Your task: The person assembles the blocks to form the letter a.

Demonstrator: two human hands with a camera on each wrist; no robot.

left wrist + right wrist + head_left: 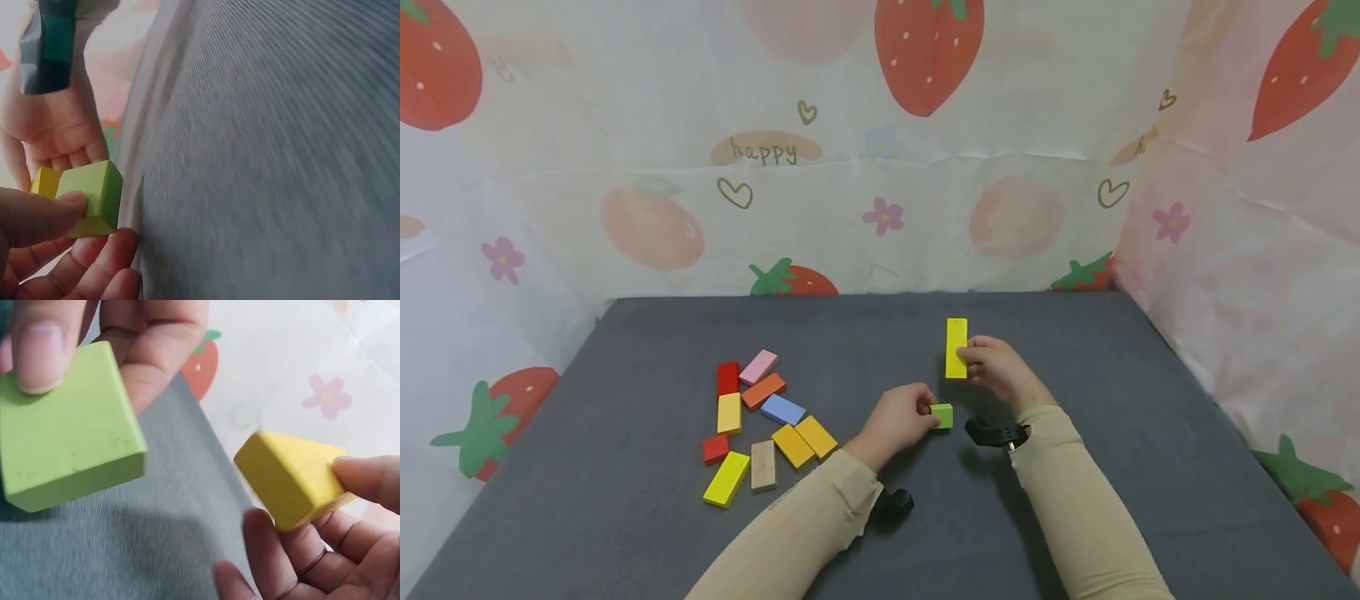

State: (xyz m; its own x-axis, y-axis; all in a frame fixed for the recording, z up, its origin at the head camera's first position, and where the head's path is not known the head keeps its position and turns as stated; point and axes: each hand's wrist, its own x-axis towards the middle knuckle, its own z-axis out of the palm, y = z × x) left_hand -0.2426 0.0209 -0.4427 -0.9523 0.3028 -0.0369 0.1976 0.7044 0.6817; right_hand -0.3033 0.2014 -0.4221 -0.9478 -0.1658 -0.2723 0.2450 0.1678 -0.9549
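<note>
Between thumb and fingers, my left hand (pixel 897 425) pinches a light green block (pixel 942 416) in the middle of the table. In the left wrist view the thumb lies flat on the face of the green block (pixel 90 187). Farther back and to the right, my right hand (pixel 1002 367) holds a yellow block (pixel 956 348) by its right side, its long side pointing away from me. The right wrist view shows the yellow block (pixel 294 478) pinched by thumb and fingertips, apart from the green block (pixel 72 431).
On the left of the grey table (pixel 647 467) lie several loose blocks, among them a pink block (pixel 758 367), a blue block (pixel 783 409), a plain wooden block (pixel 763 465) and a bright yellow block (pixel 727 479). A strawberry-print cloth (pixel 850 183) hangs behind the table.
</note>
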